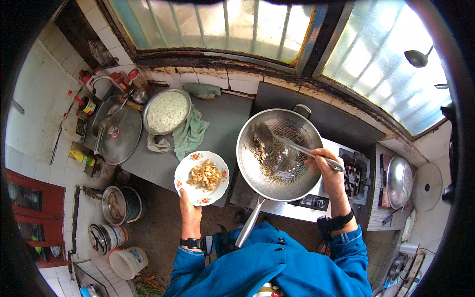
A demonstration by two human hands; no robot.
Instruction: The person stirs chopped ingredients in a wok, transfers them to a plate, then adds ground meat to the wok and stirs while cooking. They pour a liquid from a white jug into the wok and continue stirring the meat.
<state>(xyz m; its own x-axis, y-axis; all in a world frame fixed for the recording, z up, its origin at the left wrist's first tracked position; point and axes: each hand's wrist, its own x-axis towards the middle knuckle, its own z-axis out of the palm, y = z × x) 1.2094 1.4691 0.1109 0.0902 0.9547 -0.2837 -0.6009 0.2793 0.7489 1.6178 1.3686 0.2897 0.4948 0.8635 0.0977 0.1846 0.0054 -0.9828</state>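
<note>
My left hand (190,208) grips the near rim of a white flower-patterned plate (182,170), which is over the counter's front edge. On the plate lies a heap of chopped light-brown food pieces (207,176). My right hand (326,165) is closed around the handle of a metal spatula (297,145). Its dark blade rests inside a metal wok (256,189) with a honeycomb-textured inside, standing on the gas stove. Several small chopped pieces (259,151) and some shiny liquid lie in the wok. The wok's long handle (250,222) points toward my body.
A bowl of white noodles (167,111) and a green cloth (191,131) sit on the grey counter (226,118). Further left, a glass lid (120,135) leans by the sink. A second burner (352,174) is right of the wok. Buckets (128,261) stand on the floor.
</note>
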